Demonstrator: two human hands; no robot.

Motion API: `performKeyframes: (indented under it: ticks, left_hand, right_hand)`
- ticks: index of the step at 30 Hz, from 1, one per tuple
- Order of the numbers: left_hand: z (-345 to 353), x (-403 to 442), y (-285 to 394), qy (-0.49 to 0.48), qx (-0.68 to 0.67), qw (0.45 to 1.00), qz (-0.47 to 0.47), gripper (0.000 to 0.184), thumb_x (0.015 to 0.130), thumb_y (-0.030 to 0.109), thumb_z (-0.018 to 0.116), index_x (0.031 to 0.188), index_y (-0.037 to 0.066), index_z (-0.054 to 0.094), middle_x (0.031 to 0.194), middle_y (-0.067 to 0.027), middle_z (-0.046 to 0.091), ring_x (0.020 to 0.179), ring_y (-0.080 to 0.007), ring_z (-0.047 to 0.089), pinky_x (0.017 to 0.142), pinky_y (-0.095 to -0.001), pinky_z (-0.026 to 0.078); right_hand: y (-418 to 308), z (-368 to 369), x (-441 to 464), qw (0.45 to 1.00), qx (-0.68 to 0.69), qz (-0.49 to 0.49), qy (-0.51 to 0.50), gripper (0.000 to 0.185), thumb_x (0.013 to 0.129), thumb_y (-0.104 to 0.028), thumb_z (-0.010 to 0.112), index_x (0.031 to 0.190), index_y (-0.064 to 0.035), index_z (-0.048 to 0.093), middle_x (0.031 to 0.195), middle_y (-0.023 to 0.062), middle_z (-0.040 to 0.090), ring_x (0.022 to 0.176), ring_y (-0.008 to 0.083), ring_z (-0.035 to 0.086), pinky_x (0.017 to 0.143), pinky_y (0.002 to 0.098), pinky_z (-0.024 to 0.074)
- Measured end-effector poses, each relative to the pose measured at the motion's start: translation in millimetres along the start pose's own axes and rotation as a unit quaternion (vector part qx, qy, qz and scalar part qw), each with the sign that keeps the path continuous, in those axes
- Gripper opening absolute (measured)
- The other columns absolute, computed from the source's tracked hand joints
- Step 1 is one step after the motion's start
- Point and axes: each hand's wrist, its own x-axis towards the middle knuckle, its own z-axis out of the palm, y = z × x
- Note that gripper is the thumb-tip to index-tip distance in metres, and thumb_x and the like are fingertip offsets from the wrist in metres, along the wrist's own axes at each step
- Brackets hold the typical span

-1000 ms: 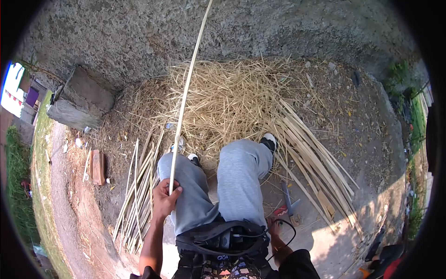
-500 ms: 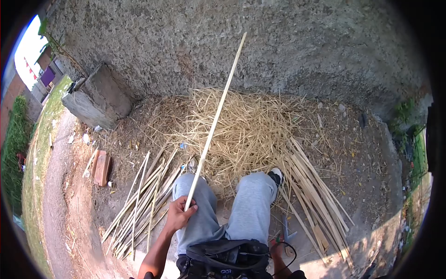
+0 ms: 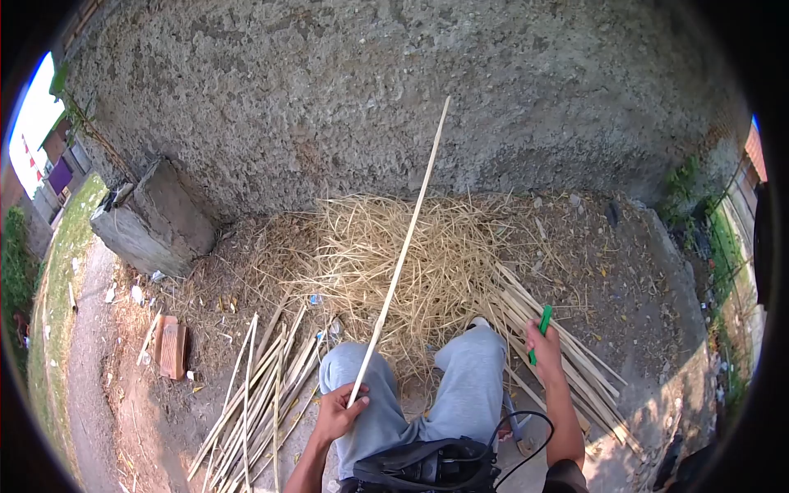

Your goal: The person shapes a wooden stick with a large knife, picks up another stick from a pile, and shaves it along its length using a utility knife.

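My left hand (image 3: 339, 413) is closed on the lower end of a long, pale bamboo strip (image 3: 404, 251). The strip slants up and away to the right, over the shavings and in front of the wall. Off to the right, my right hand (image 3: 545, 349) is closed around a slim green tool (image 3: 539, 332), whose exact kind I cannot make out. Below that hand lies a bundle of flat bamboo strips (image 3: 588, 382). Another bundle of strips (image 3: 265, 390) rests on the ground left of my legs. A heap of thin bamboo shavings (image 3: 403, 271) spreads in front of my knees.
A rough concrete wall (image 3: 370, 107) rises behind the heap. At the left stands a broken concrete block (image 3: 156, 218), with a reddish brick (image 3: 170, 348) on the ground nearer me. A black bag (image 3: 423, 470) sits at my waist, and a black cable (image 3: 549, 421) loops beside it.
My right hand has risen from low beside my thigh to the right, bringing the green tool into clear view. My view has tilted up slightly; the left hand still grips the strip.
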Motion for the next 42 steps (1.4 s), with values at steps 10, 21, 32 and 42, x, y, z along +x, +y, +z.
performKeyframes:
  ticks: [10, 21, 32, 42]
  left_hand:
    - [-47.0, -24.5, 39.2, -0.242, -0.045, 0.967, -0.068, 0.037, 0.1, 0.022, 0.055, 0.13, 0.001, 0.056, 0.062, 0.0028, 0.047, 0.051, -0.0051, 0.041, 0.046, -0.0233, 0.032]
    - [-19.5, -6.1, 64.6, 0.144, 0.564, 0.793, 0.18, 0.066, 0.083, 0.038, 0.072, 0.132, 0.003, 0.046, 0.127, -0.0155, 0.056, 0.125, -0.0357, 0.049, 0.107, -0.0616, 0.028]
    - [29.9, 35.8, 102.5, 0.146, 0.491, 0.805, 0.298, 0.065, 0.079, 0.016, 0.074, 0.135, 0.002, 0.042, 0.132, -0.0209, 0.049, 0.127, -0.0374, 0.045, 0.107, -0.0513, 0.03]
    - [7.7, 17.9, 64.9, 0.155, 0.339, 0.89, 0.264, 0.022, 0.089, 0.007, 0.062, 0.11, 0.0, 0.063, 0.088, -0.0146, 0.064, 0.069, -0.03, 0.063, 0.063, -0.035, 0.05]
  right_hand:
    - [-133.1, 164.8, 31.8, 0.973, 0.083, -0.029, -0.213, 0.033, 0.096, -0.031, 0.062, 0.104, 0.0008, 0.064, 0.08, 0.0079, 0.068, 0.044, 0.0051, 0.04, 0.045, 0.0233, 0.0378]
    - [-133.7, 201.0, 13.6, 0.961, 0.2, -0.126, -0.143, 0.017, 0.095, -0.017, 0.062, 0.1, -0.0009, 0.062, 0.077, 0.0124, 0.069, 0.046, 0.0054, 0.046, 0.042, 0.0225, 0.0374]
    - [-78.0, 204.8, -21.4, 0.968, 0.189, -0.029, -0.161, 0.015, 0.096, -0.017, 0.06, 0.099, -0.0016, 0.06, 0.083, 0.0125, 0.069, 0.045, 0.0051, 0.042, 0.043, 0.0225, 0.0356]
    - [-56.3, 188.0, -8.4, 0.955, 0.149, -0.051, -0.25, 0.039, 0.096, -0.026, 0.062, 0.124, 0.001, 0.059, 0.091, 0.0107, 0.072, 0.049, 0.0045, 0.045, 0.046, 0.0207, 0.0404]
